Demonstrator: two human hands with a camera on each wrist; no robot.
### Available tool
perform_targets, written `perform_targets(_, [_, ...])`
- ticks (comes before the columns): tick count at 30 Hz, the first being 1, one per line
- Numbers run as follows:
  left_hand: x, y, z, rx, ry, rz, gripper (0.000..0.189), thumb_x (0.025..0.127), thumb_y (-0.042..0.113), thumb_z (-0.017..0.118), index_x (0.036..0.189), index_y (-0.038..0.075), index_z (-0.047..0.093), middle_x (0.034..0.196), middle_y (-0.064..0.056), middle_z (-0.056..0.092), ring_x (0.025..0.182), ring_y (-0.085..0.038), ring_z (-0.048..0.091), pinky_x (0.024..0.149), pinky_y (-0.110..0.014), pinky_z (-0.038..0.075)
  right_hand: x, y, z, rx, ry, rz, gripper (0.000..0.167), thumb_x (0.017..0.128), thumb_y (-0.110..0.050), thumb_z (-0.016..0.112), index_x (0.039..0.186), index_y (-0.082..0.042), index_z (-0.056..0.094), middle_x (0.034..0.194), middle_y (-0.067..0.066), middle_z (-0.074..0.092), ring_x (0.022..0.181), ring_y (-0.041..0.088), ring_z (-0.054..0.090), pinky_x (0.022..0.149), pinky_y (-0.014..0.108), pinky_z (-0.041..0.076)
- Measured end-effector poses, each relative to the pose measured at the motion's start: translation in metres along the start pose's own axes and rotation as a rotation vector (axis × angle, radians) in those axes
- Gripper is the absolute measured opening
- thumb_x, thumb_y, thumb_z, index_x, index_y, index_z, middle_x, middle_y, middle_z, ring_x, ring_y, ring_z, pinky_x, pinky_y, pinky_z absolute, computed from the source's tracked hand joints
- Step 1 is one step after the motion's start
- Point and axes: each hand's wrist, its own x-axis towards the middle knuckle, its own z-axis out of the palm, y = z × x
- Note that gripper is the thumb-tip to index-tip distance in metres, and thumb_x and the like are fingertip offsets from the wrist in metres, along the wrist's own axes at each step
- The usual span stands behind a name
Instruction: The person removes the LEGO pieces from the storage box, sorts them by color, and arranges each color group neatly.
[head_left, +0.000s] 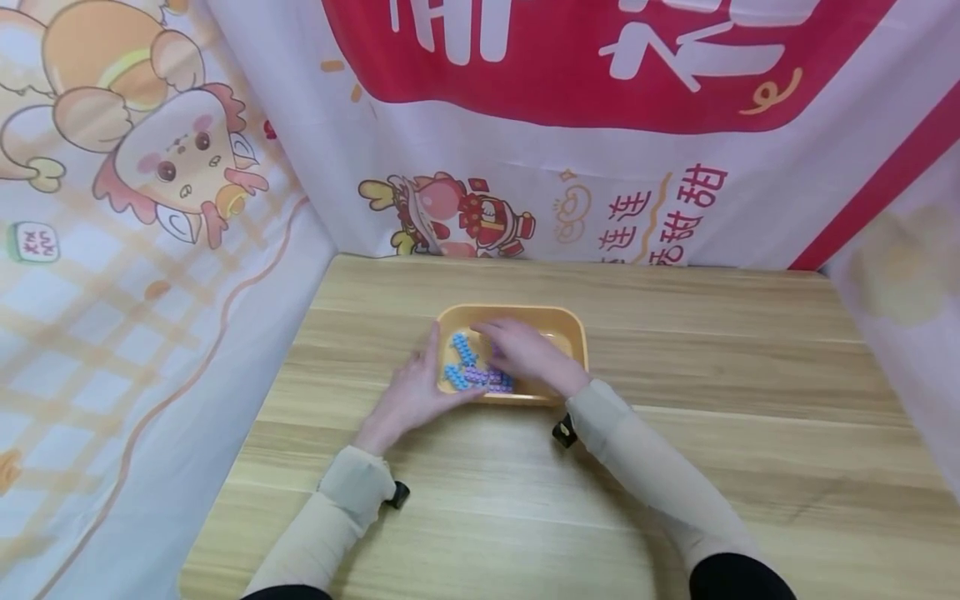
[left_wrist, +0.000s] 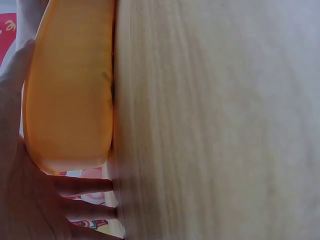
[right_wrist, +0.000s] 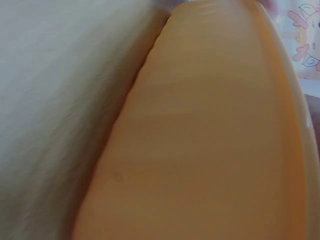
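A shallow yellow-orange plastic tray (head_left: 558,313) rests on the wooden table. Small bumpy light-blue pieces (head_left: 463,348) and purple pieces (head_left: 477,377) lie together in its left half. My left hand (head_left: 417,390) spans the tray's front left corner, thumb along the front rim and straight fingers spread by the left end. In the left wrist view, several fingers (left_wrist: 82,186) of it reach down beside the tray's end to the tabletop. My right hand (head_left: 528,350) reaches over the front rim into the tray, above the pieces. Its fingertips are partly hidden, and I cannot tell if they pinch a piece.
The wooden table (head_left: 675,500) extends around the tray on all sides. A printed cloth (head_left: 450,167) hangs along the back edge, and another patterned cloth (head_left: 150,333) runs down the left side. The right wrist view is mostly filled by the tray's outer wall (right_wrist: 200,130).
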Motion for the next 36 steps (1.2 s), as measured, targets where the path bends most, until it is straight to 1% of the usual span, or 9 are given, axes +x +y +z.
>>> perform_targets(2, [0.001,0.000,0.000,-0.001,0.001,0.002,0.145,0.078,0.095,0.070,0.176,0.031,-0.017,0.177,-0.028,0.034,0.156,-0.054,0.045,0.132,-0.078,0.025,0.008,-0.001,0.001,-0.010,-0.015,-0.017,0.066,0.098,-0.010,0.081,0.158,-0.003,0.056,0.156,0.019,0.064,0.145,0.036,0.062,0.129,0.051,0.048])
perform_targets(7, [0.002,-0.001,0.000,0.005,0.000,0.004,0.146,0.078,0.096,0.069,0.176,0.030,-0.017,0.178,-0.027,0.033,0.158,-0.055,0.043,0.132,-0.078,0.026,0.022,-0.004,0.003,0.000,-0.084,0.002,0.069,0.096,-0.008,0.083,0.160,-0.007,0.056,0.159,0.018,0.062,0.149,0.037,0.059,0.132,0.055,0.043])
perform_targets(13, [0.002,0.001,-0.003,0.012,-0.006,0.015,0.147,0.078,0.097,0.068,0.176,0.028,-0.018,0.177,-0.028,0.032,0.158,-0.056,0.042,0.131,-0.078,0.027,0.031,-0.006,0.003,-0.004,-0.152,0.032,0.074,0.096,-0.013,0.084,0.163,-0.011,0.052,0.164,0.017,0.057,0.154,0.037,0.053,0.136,0.058,0.036])
perform_targets(18, [0.001,0.000,-0.002,0.008,-0.002,0.023,0.145,0.079,0.094,0.069,0.175,0.030,-0.020,0.178,-0.028,0.031,0.158,-0.056,0.042,0.131,-0.078,0.026,0.037,-0.008,0.003,-0.026,-0.196,0.041,0.079,0.095,-0.018,0.085,0.165,-0.012,0.049,0.170,0.017,0.050,0.160,0.038,0.046,0.138,0.062,0.029])
perform_targets(22, [0.001,0.000,-0.001,-0.003,-0.007,0.021,0.143,0.081,0.091,0.071,0.175,0.033,-0.020,0.178,-0.027,0.032,0.159,-0.055,0.040,0.131,-0.080,0.024,0.040,-0.009,0.005,-0.025,-0.215,0.045,0.079,0.094,-0.016,0.086,0.164,-0.011,0.051,0.171,0.018,0.048,0.160,0.040,0.044,0.137,0.065,0.028])
perform_targets(26, [0.000,0.001,0.000,-0.013,-0.010,0.019,0.143,0.081,0.090,0.073,0.175,0.034,-0.020,0.179,-0.026,0.031,0.160,-0.054,0.039,0.131,-0.080,0.024,0.040,-0.008,0.007,-0.022,-0.209,0.052,0.078,0.093,-0.018,0.088,0.162,-0.010,0.053,0.168,0.016,0.051,0.159,0.038,0.046,0.137,0.064,0.029])
perform_targets(28, [0.000,0.001,0.001,-0.019,-0.008,0.022,0.143,0.081,0.089,0.073,0.176,0.031,-0.017,0.179,-0.026,0.031,0.160,-0.054,0.040,0.131,-0.080,0.024,0.038,-0.006,0.007,-0.022,-0.196,0.054,0.079,0.092,-0.021,0.089,0.161,-0.009,0.054,0.166,0.015,0.054,0.157,0.037,0.049,0.137,0.063,0.031])
perform_targets(33, [0.001,0.000,0.001,-0.036,0.001,0.027,0.146,0.079,0.092,0.073,0.178,0.024,-0.010,0.179,-0.025,0.033,0.158,-0.053,0.043,0.130,-0.080,0.026,0.031,0.001,0.007,-0.001,-0.136,0.055,0.078,0.087,-0.027,0.094,0.153,-0.006,0.059,0.155,0.013,0.065,0.146,0.033,0.058,0.132,0.060,0.040])
perform_targets(36, [0.001,-0.001,0.001,-0.042,0.006,0.032,0.146,0.078,0.093,0.073,0.178,0.024,-0.009,0.177,-0.024,0.036,0.156,-0.052,0.046,0.130,-0.080,0.027,0.025,0.006,0.004,0.010,-0.104,0.044,0.076,0.086,-0.028,0.095,0.150,-0.007,0.061,0.149,0.011,0.069,0.139,0.030,0.063,0.130,0.057,0.043])
